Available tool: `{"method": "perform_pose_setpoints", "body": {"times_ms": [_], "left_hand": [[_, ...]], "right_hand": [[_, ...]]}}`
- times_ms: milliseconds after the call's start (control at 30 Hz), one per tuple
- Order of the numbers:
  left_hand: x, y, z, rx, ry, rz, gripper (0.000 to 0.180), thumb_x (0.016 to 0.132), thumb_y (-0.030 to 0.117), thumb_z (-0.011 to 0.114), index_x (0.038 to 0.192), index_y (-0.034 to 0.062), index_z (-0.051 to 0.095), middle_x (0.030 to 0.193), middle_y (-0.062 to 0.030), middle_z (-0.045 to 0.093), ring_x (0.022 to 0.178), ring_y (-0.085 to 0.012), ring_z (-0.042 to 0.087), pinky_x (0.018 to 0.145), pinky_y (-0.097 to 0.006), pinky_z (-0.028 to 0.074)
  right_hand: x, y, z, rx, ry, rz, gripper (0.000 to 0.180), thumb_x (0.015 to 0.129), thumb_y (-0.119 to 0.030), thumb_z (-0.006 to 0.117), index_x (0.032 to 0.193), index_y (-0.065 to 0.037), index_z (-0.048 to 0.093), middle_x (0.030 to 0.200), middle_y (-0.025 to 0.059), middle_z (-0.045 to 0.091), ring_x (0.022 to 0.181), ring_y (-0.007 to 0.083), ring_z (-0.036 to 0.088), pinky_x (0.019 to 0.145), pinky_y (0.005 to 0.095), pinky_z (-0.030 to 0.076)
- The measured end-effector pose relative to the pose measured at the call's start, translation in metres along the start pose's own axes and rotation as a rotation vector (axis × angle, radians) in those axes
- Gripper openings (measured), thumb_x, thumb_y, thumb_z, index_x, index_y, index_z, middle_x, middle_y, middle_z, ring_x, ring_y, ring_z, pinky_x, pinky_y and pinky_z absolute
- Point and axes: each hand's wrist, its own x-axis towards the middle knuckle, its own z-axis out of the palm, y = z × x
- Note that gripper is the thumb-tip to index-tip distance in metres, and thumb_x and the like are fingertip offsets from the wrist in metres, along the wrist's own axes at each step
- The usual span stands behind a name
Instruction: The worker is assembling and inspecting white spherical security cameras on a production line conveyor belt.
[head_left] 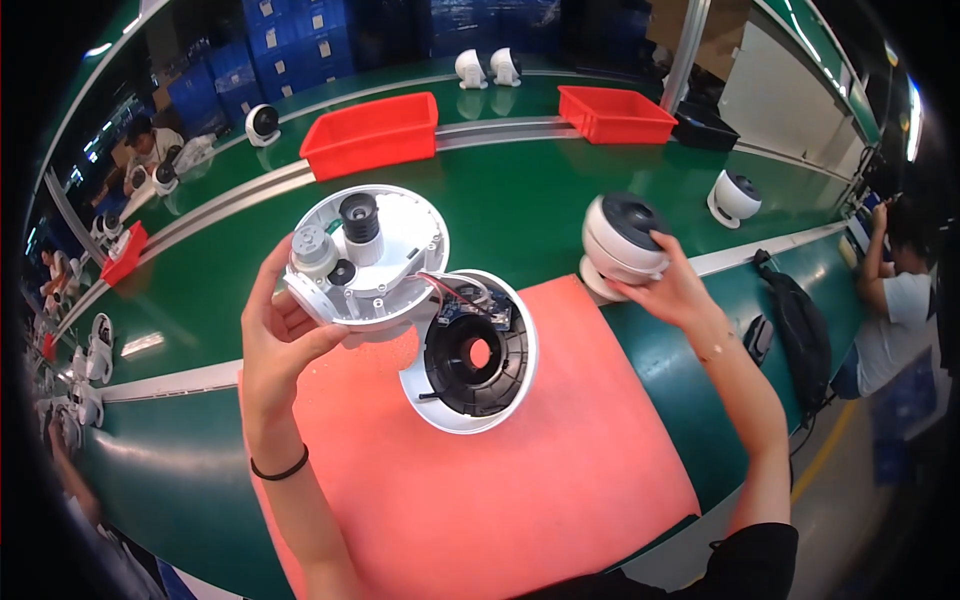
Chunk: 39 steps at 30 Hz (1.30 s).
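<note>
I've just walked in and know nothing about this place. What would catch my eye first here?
Probably the opened white round device held up in the left hand at the centre, its motor and lens showing, with thin wires running to its black-lined front shell hanging beside it over the salmon-pink mat. To the right, the right hand rests on a closed white and black unit at the mat's far corner. Behind, two bright red bins sit on the green conveyor.

Red bins (372,133) on green conveyor (520,200); black bag (800,335).
</note>
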Motion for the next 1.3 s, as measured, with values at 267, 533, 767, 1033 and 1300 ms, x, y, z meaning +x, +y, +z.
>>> {"method": "perform_pose_setpoints", "body": {"times_ms": [267,533,767,1033,1300], "left_hand": [[0.008,0.005,0.035,0.022,-0.097,-0.085,0.083,0.056,0.010,0.079,0.129,0.0046,0.039,0.096,-0.0138,0.063,0.089,-0.0184,0.062,0.078,-0.029,0.050],[0.000,0.010,0.040,0.088,-0.125,-0.046,0.085,0.055,0.013,0.081,0.129,0.0054,0.040,0.098,-0.0141,0.063,0.091,-0.0191,0.062,0.079,-0.030,0.049],[0.008,0.005,0.040,-0.040,-0.221,-0.228,0.083,0.059,0.009,0.078,0.131,0.0038,0.036,0.097,-0.0163,0.062,0.090,-0.0203,0.061,0.079,-0.031,0.050],[0.007,-0.068,0.004,-0.322,-0.683,-0.299,0.093,0.051,0.004,0.081,0.131,0.0023,0.035,0.120,-0.0096,0.051,0.106,-0.0183,0.053,0.086,-0.032,0.046],[-0.005,-0.082,0.053,-0.427,-1.493,-0.167,0.091,0.059,0.007,0.080,0.135,0.0056,0.030,0.143,-0.0087,0.023,0.127,-0.0216,0.030,0.104,-0.038,0.028]], "right_hand": [[-0.086,-0.047,-0.053,-0.321,0.148,0.268,0.053,0.085,-0.037,0.049,0.127,-0.007,0.039,0.130,0.0111,0.040,0.121,0.0277,0.038,0.096,0.0402,0.037],[-0.110,-0.017,0.085,-1.751,-0.090,-1.065,0.054,0.070,-0.009,0.062,0.121,-0.008,0.044,0.125,0.0125,0.042,0.113,0.0299,0.045,0.097,0.0401,0.034],[-0.145,0.058,0.139,-2.292,-0.972,-1.272,0.025,0.065,-0.011,0.060,0.090,-0.013,0.056,0.091,0.0064,0.054,0.092,0.0234,0.054,0.092,0.0430,0.040],[-0.182,0.024,0.148,-2.097,-0.950,-1.162,0.029,0.059,-0.013,0.064,0.085,-0.024,0.059,0.066,-0.0031,0.037,0.066,0.0130,0.049,0.089,0.0552,0.040],[-0.171,0.018,0.152,-1.463,-1.154,-0.083,0.037,0.075,-0.006,0.061,0.112,-0.009,0.060,0.095,0.0094,0.052,0.081,0.0238,0.057,0.074,0.0327,0.049]]}}
